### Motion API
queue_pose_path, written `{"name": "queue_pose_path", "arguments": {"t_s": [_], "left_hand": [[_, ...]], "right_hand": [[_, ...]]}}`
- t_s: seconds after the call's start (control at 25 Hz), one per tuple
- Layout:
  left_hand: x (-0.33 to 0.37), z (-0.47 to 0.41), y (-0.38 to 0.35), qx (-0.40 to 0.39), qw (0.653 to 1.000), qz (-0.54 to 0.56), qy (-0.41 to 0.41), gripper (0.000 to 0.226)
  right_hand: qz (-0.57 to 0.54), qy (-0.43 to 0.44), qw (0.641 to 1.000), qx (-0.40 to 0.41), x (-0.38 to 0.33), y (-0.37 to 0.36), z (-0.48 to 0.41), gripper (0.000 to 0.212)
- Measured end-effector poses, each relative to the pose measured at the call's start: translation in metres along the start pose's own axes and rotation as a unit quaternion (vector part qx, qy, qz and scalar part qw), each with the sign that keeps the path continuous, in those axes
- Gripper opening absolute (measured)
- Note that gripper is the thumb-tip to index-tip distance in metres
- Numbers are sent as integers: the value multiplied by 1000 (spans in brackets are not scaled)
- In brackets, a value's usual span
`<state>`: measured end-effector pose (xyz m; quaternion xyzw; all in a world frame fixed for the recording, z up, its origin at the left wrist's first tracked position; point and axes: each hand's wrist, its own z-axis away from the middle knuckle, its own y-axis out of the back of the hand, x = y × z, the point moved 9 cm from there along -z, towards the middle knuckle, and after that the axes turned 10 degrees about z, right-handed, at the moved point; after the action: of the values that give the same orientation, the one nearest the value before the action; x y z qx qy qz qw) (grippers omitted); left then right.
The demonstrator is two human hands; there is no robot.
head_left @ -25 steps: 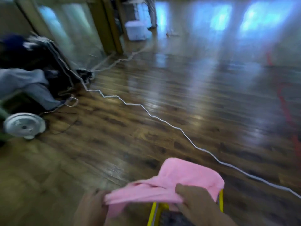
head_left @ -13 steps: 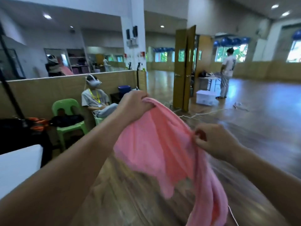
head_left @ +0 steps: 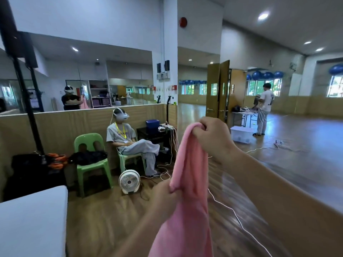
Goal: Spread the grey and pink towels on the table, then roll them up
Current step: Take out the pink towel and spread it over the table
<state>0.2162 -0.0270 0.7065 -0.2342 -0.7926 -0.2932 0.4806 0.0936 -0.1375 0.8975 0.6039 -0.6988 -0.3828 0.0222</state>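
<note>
The pink towel (head_left: pixel 189 175) hangs bunched in mid-air in front of me, over the wooden floor. My right hand (head_left: pixel 211 138) pinches its top end at chest height. Lower down, my left hand (head_left: pixel 165 197) grips the towel's left edge. The rest of the cloth drops past the bottom of the view. A corner of the white table (head_left: pixel 31 221) shows at the lower left, apart from the towel. No grey towel is in sight.
A person in a headset sits on a green chair (head_left: pixel 130 156); a second green chair (head_left: pixel 91 160) holds dark bags. A white fan (head_left: pixel 129 181) stands on the floor. A white cable (head_left: pixel 239 219) runs across the floor. Another person stands by a far table (head_left: pixel 241 113).
The view has lifted from the floor to the room. My right hand rose to hold the towel's top; my left hand dropped lower along its edge, so the towel now hangs narrow and vertical.
</note>
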Motion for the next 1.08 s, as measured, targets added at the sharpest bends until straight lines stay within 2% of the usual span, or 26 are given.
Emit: {"name": "queue_pose_path", "arguments": {"t_s": [0.08, 0.16, 0.24, 0.32, 0.36, 0.4, 0.44, 0.52, 0.6, 0.64, 0.72, 0.8, 0.88, 0.96, 1.08], "left_hand": [[-36, 0, 40, 38, 999, -15, 7, 19], [-48, -16, 91, 70, 997, -10, 7, 32], [-37, -37, 114, 45, 998, 41, 11, 29], [-10, -48, 99, -37, 997, 71, 7, 27], [4, -50, 88, -70, 994, 81, 0, 24], [20, -48, 80, -81, 992, 95, -9, 22], [32, -47, 77, -76, 990, 117, -18, 20], [43, -37, 86, -41, 988, 145, -44, 16], [37, -17, 97, -5, 992, 104, -77, 40], [26, -3, 99, 11, 995, 30, -94, 49], [1, 26, 96, 47, 976, -178, -113, 47], [-32, 46, 111, 90, 938, -329, -62, 31], [-49, 56, 148, 122, 927, -353, 7, 18], [-39, 64, 190, 156, 914, -372, 42, 5], [-5, 81, 240, 182, 912, -363, 61, 8]], "right_hand": [[12, -74, 997, 18, 25, -9, -3, 21], [43, -142, 989, -7, 49, -21, 6, 16], [34, -121, 990, -68, 43, -41, 23, 11], [-18, -4, 979, -203, -8, -82, 48, 54], [-15, 56, 962, -266, -36, -104, 64, 78], [12, 106, 949, -296, -53, -122, 76, 91], [41, 126, 948, -289, -62, -130, 77, 88], [88, 149, 963, -204, -70, -118, 62, 51], [141, 178, 964, -139, -80, -97, 48, 14], [139, 179, 966, -123, -85, -86, 41, 6], [103, 165, 975, -111, -92, -70, 28, 16], [82, 151, 980, -99, -87, -51, 19, 19], [82, 135, 981, -111, -63, -31, 11, 19], [69, 97, 984, -136, -24, -9, 11, 20], [2, 37, 980, -197, 30, 11, 14, 27]]}}
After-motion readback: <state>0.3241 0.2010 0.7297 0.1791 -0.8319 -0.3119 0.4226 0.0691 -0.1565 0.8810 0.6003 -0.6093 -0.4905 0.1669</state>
